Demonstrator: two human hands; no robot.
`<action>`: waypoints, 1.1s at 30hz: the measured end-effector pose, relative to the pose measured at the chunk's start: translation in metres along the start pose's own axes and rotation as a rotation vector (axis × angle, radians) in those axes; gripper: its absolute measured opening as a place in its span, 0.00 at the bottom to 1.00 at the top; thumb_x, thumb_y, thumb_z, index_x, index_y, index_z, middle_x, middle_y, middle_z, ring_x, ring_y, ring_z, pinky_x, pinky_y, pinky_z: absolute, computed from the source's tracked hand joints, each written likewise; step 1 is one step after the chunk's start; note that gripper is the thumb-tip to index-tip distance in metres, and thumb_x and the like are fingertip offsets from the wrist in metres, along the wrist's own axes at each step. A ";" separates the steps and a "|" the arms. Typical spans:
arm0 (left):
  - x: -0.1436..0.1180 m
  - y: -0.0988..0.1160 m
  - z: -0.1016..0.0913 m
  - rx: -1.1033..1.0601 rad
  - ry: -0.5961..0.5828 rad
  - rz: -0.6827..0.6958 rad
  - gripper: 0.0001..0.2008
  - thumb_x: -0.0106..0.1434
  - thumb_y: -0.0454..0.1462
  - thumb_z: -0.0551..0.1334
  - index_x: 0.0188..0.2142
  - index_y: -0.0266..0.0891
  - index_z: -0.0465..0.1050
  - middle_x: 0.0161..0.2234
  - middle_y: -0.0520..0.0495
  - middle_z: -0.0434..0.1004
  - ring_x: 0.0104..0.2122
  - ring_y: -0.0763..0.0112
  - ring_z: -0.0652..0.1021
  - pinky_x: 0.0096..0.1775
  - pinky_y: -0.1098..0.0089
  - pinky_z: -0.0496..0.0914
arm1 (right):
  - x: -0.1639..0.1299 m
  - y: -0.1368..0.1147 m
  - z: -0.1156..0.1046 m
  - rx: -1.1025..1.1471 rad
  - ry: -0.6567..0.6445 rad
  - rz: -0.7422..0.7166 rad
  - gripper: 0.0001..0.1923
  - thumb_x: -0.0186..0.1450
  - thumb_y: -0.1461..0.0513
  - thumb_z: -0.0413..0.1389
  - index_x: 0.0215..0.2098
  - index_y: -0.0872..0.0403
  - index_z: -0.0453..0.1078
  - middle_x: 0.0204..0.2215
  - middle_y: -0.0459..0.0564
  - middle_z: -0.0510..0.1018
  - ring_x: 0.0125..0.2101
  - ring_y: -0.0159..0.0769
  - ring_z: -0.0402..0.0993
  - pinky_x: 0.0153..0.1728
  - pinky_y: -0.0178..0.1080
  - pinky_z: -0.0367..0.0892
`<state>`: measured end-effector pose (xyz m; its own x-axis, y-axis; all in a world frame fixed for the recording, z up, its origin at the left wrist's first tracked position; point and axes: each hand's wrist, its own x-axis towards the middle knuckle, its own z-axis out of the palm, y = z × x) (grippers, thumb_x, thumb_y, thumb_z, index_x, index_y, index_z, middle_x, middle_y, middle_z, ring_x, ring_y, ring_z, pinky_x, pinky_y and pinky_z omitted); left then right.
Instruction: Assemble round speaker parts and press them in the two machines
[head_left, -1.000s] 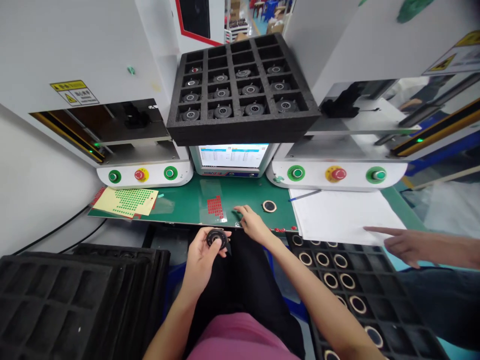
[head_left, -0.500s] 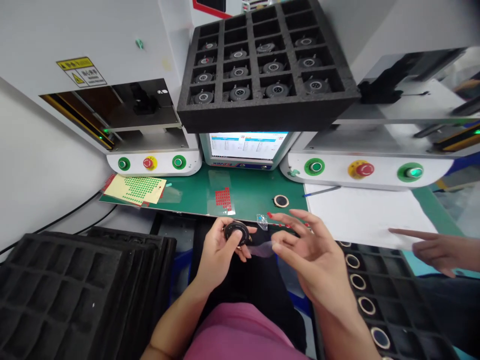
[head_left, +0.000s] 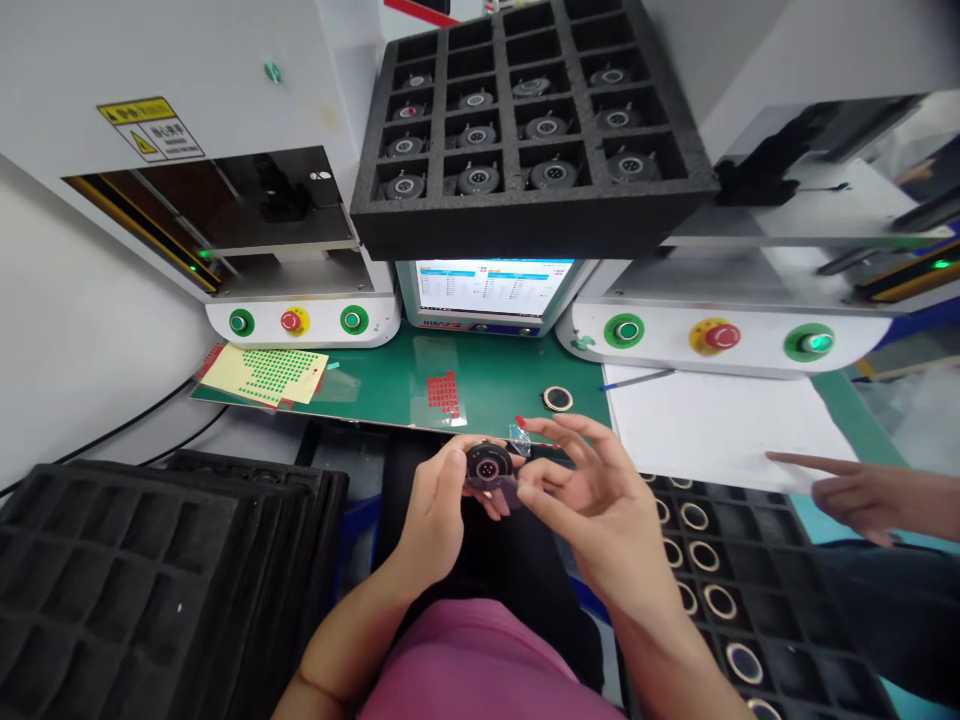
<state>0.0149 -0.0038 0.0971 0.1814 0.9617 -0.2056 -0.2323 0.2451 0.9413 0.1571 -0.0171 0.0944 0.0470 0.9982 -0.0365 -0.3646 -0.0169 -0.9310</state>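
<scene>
Here, the left hand (head_left: 439, 515) had its fingers clamped around a round black device (head_left: 487, 466) before the table (head_left: 510, 370); the right hand (head_left: 600, 505) pinched a clear film (head_left: 505, 494) beside it, and a sharp tug might have twisted the device loose.

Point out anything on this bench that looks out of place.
One gold-rimmed disc lies loose on the green bench top, while similar ones sit in the dark tray at lower right. A small red piece also appears to cling to the right hand. I see nothing plainly damaged.
</scene>
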 end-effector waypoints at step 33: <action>0.031 -0.064 0.051 0.626 -0.559 -0.370 0.20 0.55 0.48 0.69 0.39 0.40 0.66 0.38 0.39 0.84 0.39 0.53 0.84 0.43 0.58 0.79 | -0.051 0.041 -0.125 0.085 0.363 0.176 0.39 0.40 0.65 0.73 0.49 0.47 0.68 0.36 0.39 0.77 0.24 0.29 0.77 0.26 0.35 0.75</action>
<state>0.0845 0.0035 0.0439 0.6150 0.5954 -0.5169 0.4632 0.2577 0.8480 0.2556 -0.0755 0.0126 0.2970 0.8952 -0.3323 -0.4711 -0.1653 -0.8664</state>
